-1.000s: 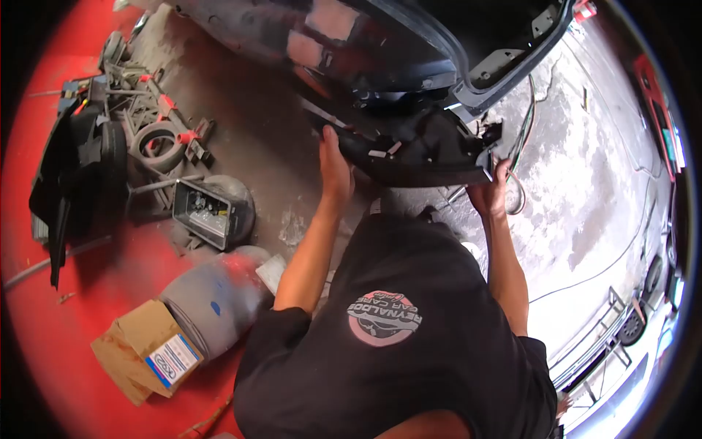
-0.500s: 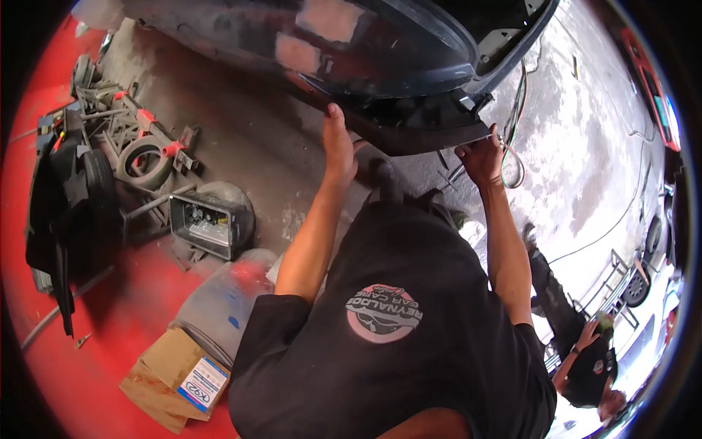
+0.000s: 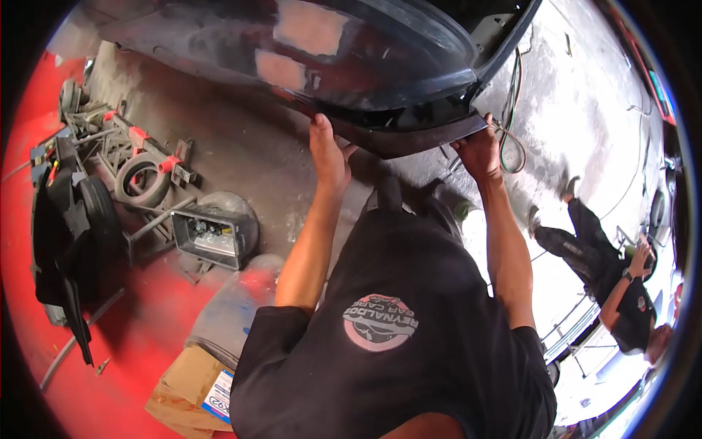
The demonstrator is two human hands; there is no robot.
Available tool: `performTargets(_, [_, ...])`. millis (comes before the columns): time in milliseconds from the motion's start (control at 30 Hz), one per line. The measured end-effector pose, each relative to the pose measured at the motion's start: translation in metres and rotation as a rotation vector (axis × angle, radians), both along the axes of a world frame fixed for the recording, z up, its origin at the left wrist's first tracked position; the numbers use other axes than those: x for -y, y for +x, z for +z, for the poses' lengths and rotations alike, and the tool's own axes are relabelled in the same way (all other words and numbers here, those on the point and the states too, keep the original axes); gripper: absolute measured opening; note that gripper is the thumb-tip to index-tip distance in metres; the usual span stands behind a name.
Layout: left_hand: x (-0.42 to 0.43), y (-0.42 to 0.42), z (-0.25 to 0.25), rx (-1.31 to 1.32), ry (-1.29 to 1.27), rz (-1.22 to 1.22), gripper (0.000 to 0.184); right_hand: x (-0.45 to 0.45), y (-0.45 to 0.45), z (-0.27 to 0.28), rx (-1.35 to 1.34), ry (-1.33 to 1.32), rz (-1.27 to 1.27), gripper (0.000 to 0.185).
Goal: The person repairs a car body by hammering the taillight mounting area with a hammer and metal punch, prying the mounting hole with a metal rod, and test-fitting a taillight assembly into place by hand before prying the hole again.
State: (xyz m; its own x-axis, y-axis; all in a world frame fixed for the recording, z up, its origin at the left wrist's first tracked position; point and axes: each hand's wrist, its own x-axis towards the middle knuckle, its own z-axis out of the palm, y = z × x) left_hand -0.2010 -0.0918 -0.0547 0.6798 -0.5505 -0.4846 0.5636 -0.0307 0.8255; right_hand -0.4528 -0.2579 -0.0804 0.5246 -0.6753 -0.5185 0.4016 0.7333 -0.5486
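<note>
A dark car bumper panel [image 3: 413, 140] with an angled lower edge lies along the underside of the car body [image 3: 387, 55]. My left hand [image 3: 329, 154] grips its left part, thumb up on the outer face and some fingers hidden behind. At the right end, my right hand [image 3: 479, 150] is closed around the corner, its fingers partly out of sight. A narrow dark gap shows between panel and body above the middle. Two pale sanded-looking patches [image 3: 311, 28] mark the dark paintwork.
Metal stands, a tyre [image 3: 142, 179] and a boxed lamp-like unit [image 3: 212, 235] sit on the left. A cardboard box [image 3: 191, 388] lies lower left. A hose [image 3: 512, 150] hangs near my right hand. Another person [image 3: 621, 300] stands at the right.
The gap between the bumper panel and the car body has narrowed, with both hands still holding on. The other person appears farther right, and the view has shifted slightly.
</note>
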Motion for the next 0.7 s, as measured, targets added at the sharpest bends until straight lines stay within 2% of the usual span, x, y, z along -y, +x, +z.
performTargets(133, [0.001, 0.004, 0.001, -0.009, -0.029, -0.016, 0.07, 0.002, 0.012, 0.015, -0.225, -0.129, 0.057, 0.057])
performTargets(233, [0.004, 0.008, 0.009, 0.025, 0.006, -0.033, 0.074, 0.009, 0.01, 0.003, -0.196, -0.194, 0.119, 0.06])
performTargets(433, [0.012, 0.007, 0.016, 0.062, 0.106, 0.022, 0.078, 0.02, 0.01, -0.012, -0.087, 0.027, 0.026, 0.056])
performTargets(500, [0.014, 0.008, 0.009, 0.08, 0.098, 0.036, 0.078, 0.022, 0.001, -0.045, -0.222, -0.285, 0.136, 0.056])
performTargets(600, [0.015, 0.012, 0.013, 0.074, 0.113, 0.013, 0.078, 0.016, 0.018, -0.016, -0.31, -0.175, 0.03, 0.053])
performTargets(633, [0.016, 0.012, 0.017, 0.071, 0.124, -0.001, 0.077, 0.019, 0.017, -0.012, -0.261, -0.09, 0.001, 0.052])
performTargets(667, [0.019, 0.011, 0.018, 0.077, 0.11, 0.023, 0.072, 0.021, 0.009, -0.025, -0.319, -0.251, 0.072, 0.061])
performTargets(700, [0.019, 0.012, 0.018, 0.08, 0.091, -0.002, 0.071, 0.028, 0.003, -0.038, -0.196, -0.117, 0.095, 0.064])
